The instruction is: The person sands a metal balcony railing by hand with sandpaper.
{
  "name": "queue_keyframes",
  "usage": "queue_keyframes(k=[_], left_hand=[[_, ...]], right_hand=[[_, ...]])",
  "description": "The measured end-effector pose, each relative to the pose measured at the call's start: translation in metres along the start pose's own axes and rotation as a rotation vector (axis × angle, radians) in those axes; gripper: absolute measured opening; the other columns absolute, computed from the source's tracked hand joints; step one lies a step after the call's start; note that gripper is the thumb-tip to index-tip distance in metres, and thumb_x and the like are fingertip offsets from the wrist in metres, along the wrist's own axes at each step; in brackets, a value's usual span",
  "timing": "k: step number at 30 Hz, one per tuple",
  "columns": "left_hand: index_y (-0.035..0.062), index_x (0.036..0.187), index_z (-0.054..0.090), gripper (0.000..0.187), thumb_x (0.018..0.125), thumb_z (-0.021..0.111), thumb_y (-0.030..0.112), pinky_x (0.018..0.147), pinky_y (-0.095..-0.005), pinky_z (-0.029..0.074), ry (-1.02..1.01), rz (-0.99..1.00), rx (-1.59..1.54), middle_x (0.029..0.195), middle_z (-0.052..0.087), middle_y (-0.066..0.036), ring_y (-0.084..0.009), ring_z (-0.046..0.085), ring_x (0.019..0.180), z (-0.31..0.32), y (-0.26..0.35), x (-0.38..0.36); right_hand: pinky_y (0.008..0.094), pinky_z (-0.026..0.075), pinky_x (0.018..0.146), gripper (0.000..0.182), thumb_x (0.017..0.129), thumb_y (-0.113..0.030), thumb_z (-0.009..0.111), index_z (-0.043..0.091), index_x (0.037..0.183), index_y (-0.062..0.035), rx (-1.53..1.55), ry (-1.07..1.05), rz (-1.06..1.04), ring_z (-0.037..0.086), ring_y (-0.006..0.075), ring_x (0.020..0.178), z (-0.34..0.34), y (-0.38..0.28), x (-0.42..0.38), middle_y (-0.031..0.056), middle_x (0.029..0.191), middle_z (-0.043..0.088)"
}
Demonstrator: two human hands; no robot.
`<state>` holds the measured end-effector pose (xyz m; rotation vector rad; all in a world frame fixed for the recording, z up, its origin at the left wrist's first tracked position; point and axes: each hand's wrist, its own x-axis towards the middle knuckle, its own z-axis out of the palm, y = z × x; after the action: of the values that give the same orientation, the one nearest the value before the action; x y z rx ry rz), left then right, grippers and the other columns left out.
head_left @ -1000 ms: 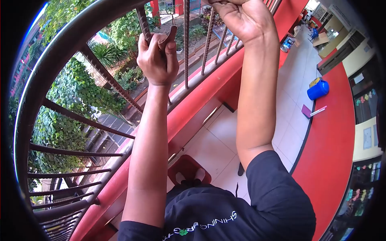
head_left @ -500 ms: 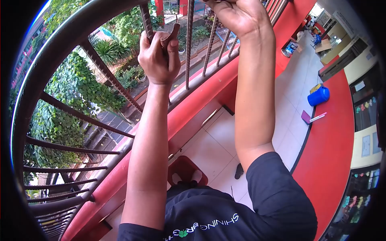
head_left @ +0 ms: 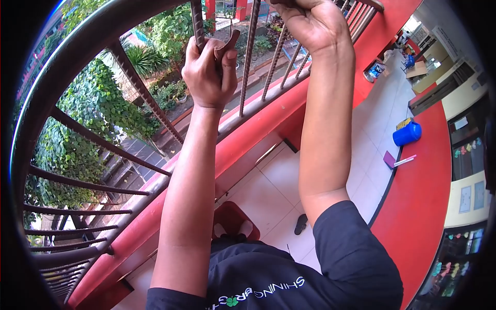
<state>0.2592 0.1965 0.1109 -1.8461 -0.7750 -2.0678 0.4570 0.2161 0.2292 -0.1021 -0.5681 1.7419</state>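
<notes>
"What are the hands doing?"

"The left hand (head_left: 211,72) is closed in a fist around an upright ribbed bar (head_left: 197,20), with a curled brown strip (head_left: 227,44) pinched at the thumb and forefinger. The strip's free end points up, just beside the bar. The right hand (head_left: 316,28) is raised at the top edge, palm showing and fingers bent. Its fingertips are cut off, so I can't tell if they are together or what they touch."

"And around them?"

"A dark curved rail (head_left: 77,51) arcs over the left side, with more bars and green plants beyond."

"Any writing?"

"The black shirt (head_left: 258,279) reads 'SHINING' in white; a second, folded word starts 'BR', with a green clover among its letters. A sign (head_left: 445,41) on the far wall is too small to read."

"Has anything changed?"

"The left fist keeps its hold. The view has shifted slightly, and a dark slipper (head_left: 300,225), mostly hidden by the sleeve before, now shows on the tiles. Two feet are on a red stool (head_left: 232,211). Farther right, a blue container (head_left: 407,134) lies on a red ledge (head_left: 423,206)."
</notes>
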Motion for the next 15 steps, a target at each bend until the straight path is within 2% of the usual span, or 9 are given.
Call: queue_keyframes(k=[2, 3, 4, 6, 8, 9, 12, 13, 15], left_hand=[[0.0088, 0.084, 0.063, 0.020, 0.089, 0.069, 0.027, 0.057, -0.0376, 0.049, 0.008, -0.031, -0.020, 0.080, 0.057, -0.011, -0.0303, 0.058, 0.066, 0.000, 0.003, 0.000], [0.0087, 0.084, 0.063, 0.019, 0.088, 0.069, 0.026, 0.057, -0.0377, 0.049, -0.028, -0.068, -0.006, 0.080, 0.057, -0.011, -0.0301, 0.059, 0.066, -0.002, 0.003, -0.001], [0.0087, 0.084, 0.063, 0.019, 0.088, 0.069, 0.026, 0.057, -0.0377, 0.049, -0.025, -0.068, -0.002, 0.080, 0.057, -0.011, -0.0301, 0.059, 0.066, -0.002, 0.002, -0.002], [0.0085, 0.084, 0.063, 0.019, 0.088, 0.069, 0.026, 0.057, -0.0374, 0.049, -0.005, -0.048, -0.011, 0.081, 0.057, -0.011, -0.0298, 0.059, 0.065, 0.000, 0.002, -0.001], [0.0084, 0.084, 0.063, 0.018, 0.089, 0.068, 0.025, 0.057, -0.0373, 0.049, -0.008, -0.048, -0.007, 0.080, 0.057, -0.011, -0.0297, 0.059, 0.065, 0.001, 0.004, -0.002], [0.0083, 0.084, 0.063, 0.019, 0.089, 0.068, 0.026, 0.057, -0.0373, 0.049, -0.008, -0.054, -0.003, 0.081, 0.057, -0.011, -0.0298, 0.059, 0.065, 0.000, 0.005, -0.002], [0.0080, 0.084, 0.063, 0.020, 0.089, 0.068, 0.026, 0.057, -0.0374, 0.049, 0.008, -0.054, 0.017, 0.080, 0.057, -0.011, -0.0302, 0.059, 0.065, 0.000, 0.002, 0.002], [0.0079, 0.084, 0.063, 0.021, 0.089, 0.068, 0.027, 0.057, -0.0376, 0.049, 0.005, -0.051, 0.019, 0.080, 0.056, -0.011, -0.0305, 0.059, 0.065, 0.000, 0.001, 0.001], [0.0079, 0.084, 0.063, 0.021, 0.090, 0.068, 0.027, 0.057, -0.0382, 0.049, -0.016, -0.030, 0.043, 0.080, 0.056, -0.012, -0.0304, 0.059, 0.065, 0.000, 0.003, 0.001]], right_hand=[[0.0440, 0.056, 0.102, 0.027, 0.098, 0.006, 0.036, 0.049, 0.121, 0.0117, -0.099, -0.073, -0.101, 0.067, 0.0332, 0.109, 0.008, 0.004, -0.024, 0.0247, 0.116, 0.065], [0.0435, 0.056, 0.101, 0.027, 0.098, 0.006, 0.037, 0.049, 0.122, 0.0113, -0.006, 0.001, -0.146, 0.067, 0.0330, 0.111, 0.015, 0.008, -0.033, 0.0240, 0.117, 0.065], [0.0430, 0.058, 0.098, 0.027, 0.097, 0.007, 0.037, 0.049, 0.121, 0.0112, -0.012, -0.010, -0.156, 0.066, 0.0337, 0.111, 0.022, 0.012, -0.036, 0.0252, 0.117, 0.064], [0.0423, 0.058, 0.097, 0.029, 0.096, 0.008, 0.036, 0.048, 0.121, 0.0114, -0.075, -0.033, -0.102, 0.065, 0.0345, 0.111, 0.012, 0.003, -0.011, 0.0268, 0.117, 0.063], [0.0429, 0.059, 0.096, 0.030, 0.094, 0.009, 0.035, 0.048, 0.122, 0.0115, 0.029, -0.004, -0.022, 0.065, 0.0356, 0.109, -0.004, -0.001, 0.020, 0.0284, 0.118, 0.061], [0.0429, 0.059, 0.095, 0.031, 0.094, 0.010, 0.035, 0.047, 0.123, 0.0116, -0.023, 0.012, -0.127, 0.066, 0.0353, 0.108, 0.005, 0.006, 0.003, 0.0279, 0.118, 0.061], [0.0430, 0.060, 0.093, 0.030, 0.095, 0.009, 0.035, 0.048, 0.122, 0.0114, -0.038, -0.081, -0.182, 0.066, 0.0346, 0.107, 0.035, 0.019, -0.039, 0.0263, 0.116, 0.062], [0.0434, 0.059, 0.095, 0.029, 0.095, 0.009, 0.035, 0.048, 0.121, 0.0114, -0.080, -0.026, -0.230, 0.067, 0.0343, 0.106, 0.038, 0.019, -0.034, 0.0250, 0.115, 0.063], [0.0449, 0.057, 0.098, 0.028, 0.095, 0.009, 0.035, 0.048, 0.120, 0.0114, -0.102, -0.057, -0.105, 0.066, 0.0349, 0.107, -0.006, -0.003, 0.011, 0.0250, 0.114, 0.064]])
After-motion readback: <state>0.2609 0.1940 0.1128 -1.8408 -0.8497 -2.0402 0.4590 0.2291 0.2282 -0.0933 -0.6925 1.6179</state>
